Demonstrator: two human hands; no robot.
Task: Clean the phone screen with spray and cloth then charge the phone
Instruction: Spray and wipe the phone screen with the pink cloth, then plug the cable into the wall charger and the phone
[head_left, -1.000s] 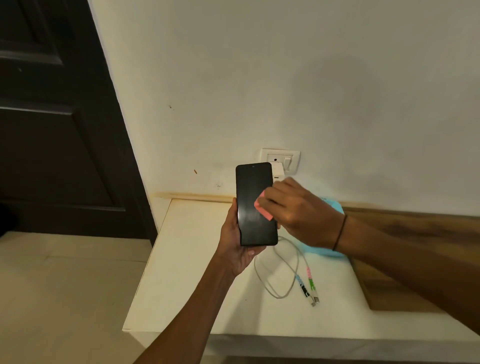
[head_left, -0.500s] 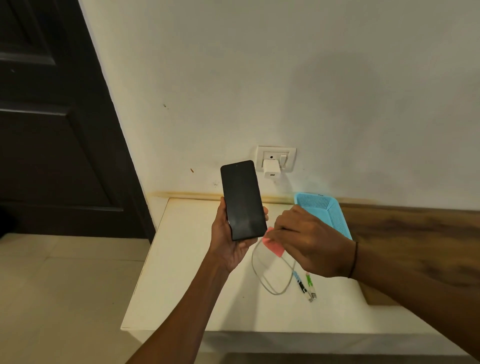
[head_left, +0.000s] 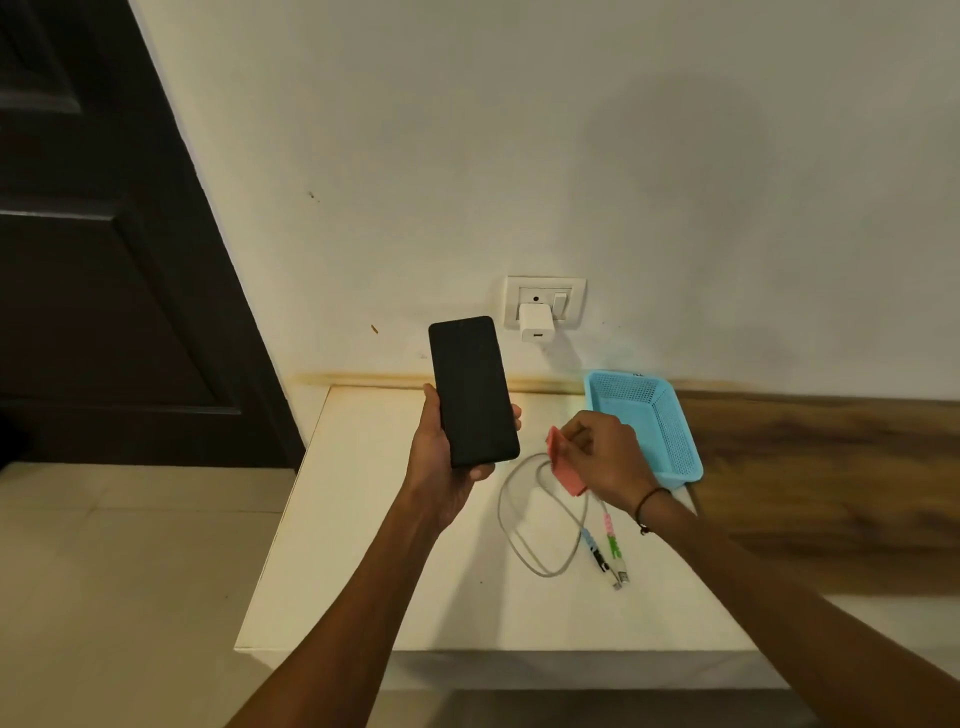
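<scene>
Head view. The left hand (head_left: 451, 457) grips the phone (head_left: 472, 391) from behind and along its edges, fingers wrapped on the case, holding it upright above the white table (head_left: 363, 571) with the dark, unlit screen facing the camera. The right hand (head_left: 605, 457) is closed in a pinch on the pink cloth (head_left: 563, 470), which hangs just beside the phone's lower right corner and apart from the glass. Directly below the cloth lies the charging cable (head_left: 524, 525), coiled loosely on the table, its two connector ends (head_left: 608, 558) with coloured sleeves lying side by side near the right wrist; neither end is plugged in. A white charger adapter (head_left: 536, 322) sits in the wall socket (head_left: 544, 301) above the table, with nothing in its port. A blue perforated basket (head_left: 670, 441) stands against the wall behind the right hand; its visible interior holds nothing. No spray bottle appears anywhere in this view. Judged from this arrangement, the wiping step is at or near its end, since the cloth is off the screen, and the charging step is not yet begun. The next move probably calls for setting the cloth down, perhaps in the basket, to free the right hand, then picking up the cable, seating one end in the adapter and the other in the port on the phone's lower edge.
</scene>
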